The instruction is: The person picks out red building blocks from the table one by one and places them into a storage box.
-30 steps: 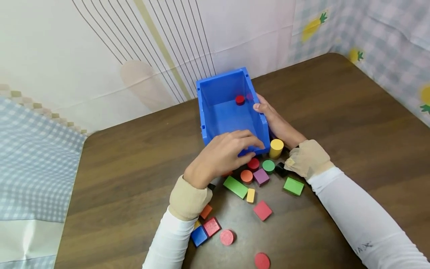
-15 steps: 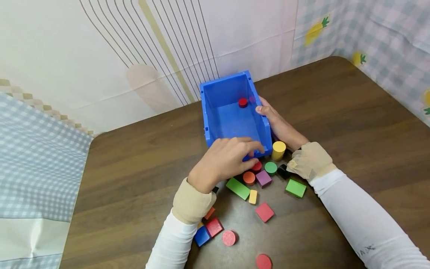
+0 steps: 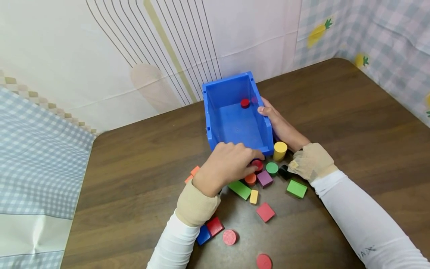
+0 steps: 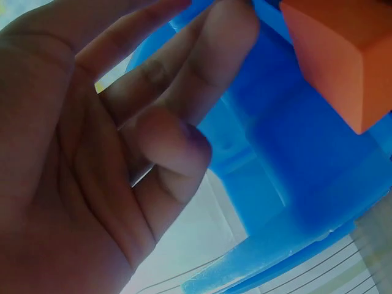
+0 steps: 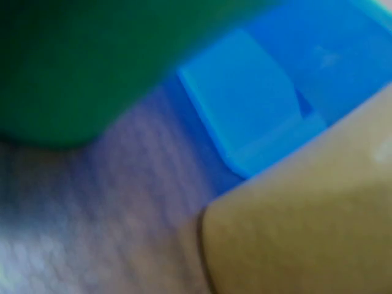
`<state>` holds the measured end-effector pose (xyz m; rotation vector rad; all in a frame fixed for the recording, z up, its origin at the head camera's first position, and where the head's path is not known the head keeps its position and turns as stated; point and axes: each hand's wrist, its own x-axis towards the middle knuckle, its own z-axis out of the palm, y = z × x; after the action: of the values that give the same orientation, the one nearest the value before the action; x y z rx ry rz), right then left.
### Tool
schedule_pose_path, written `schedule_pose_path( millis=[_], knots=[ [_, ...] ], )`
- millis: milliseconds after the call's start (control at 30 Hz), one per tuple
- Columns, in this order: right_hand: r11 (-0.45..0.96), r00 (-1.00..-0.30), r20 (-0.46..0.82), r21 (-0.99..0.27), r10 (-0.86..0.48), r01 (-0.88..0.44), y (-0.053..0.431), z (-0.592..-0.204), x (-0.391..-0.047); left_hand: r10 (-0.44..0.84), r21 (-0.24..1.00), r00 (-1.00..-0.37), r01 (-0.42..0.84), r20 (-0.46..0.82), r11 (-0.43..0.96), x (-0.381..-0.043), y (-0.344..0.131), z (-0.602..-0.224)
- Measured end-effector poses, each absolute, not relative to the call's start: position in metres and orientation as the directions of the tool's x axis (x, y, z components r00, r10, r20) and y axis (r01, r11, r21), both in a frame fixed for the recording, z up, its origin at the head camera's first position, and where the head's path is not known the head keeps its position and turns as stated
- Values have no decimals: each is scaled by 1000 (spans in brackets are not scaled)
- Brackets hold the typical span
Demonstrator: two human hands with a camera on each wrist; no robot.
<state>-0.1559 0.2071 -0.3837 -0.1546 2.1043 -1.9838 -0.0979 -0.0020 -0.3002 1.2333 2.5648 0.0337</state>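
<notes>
Arching in front of the blue bin (image 3: 238, 127), the left hand (image 3: 230, 162) is set with its thumb and forefinger at the edges of a red cylinder (image 3: 258, 165); whether it is pinched or merely touched cannot be told. The right hand (image 3: 280, 123) is clamped on the right wall of the blue bin, its thumb laid over the rim. The relation judged to matter most is this: the red cylinder is placed just outside the bin's near lip, with the bin's long axis pointed away beyond it, and the left hand is much the nearer. Close around, a green cylinder (image 3: 272, 169), an orange cylinder (image 3: 250, 179) and a purple block (image 3: 265, 179) are crowded, while an upright yellow cylinder (image 3: 280, 150) is stood by the bin's near right corner. A long green block (image 3: 240, 190) is partly covered by the left hand. At the bin's far end a red disc (image 3: 245, 103) is seen. Nearer the person, a red block (image 3: 265, 212) is left well apart on the table (image 3: 144, 160).
</notes>
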Motion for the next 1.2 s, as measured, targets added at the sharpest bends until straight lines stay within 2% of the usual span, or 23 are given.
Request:
schedule_pose_path(
  millis=[200, 800, 1200],
  knots=[
    [76, -965, -101, -993, -240, 85, 208, -384, -156, 773, 145, -585, 767, -243, 626, -95, -3, -301],
    [60, -963, -92, -995, -255, 79, 206, -383, -156, 799, 16, -588, 804, -127, 594, -86, -1, -308],
    [100, -963, -117, -990, -243, 95, 206, -381, -153, 774, -35, -616, 785, -148, 619, -84, 7, -312]
  ],
)
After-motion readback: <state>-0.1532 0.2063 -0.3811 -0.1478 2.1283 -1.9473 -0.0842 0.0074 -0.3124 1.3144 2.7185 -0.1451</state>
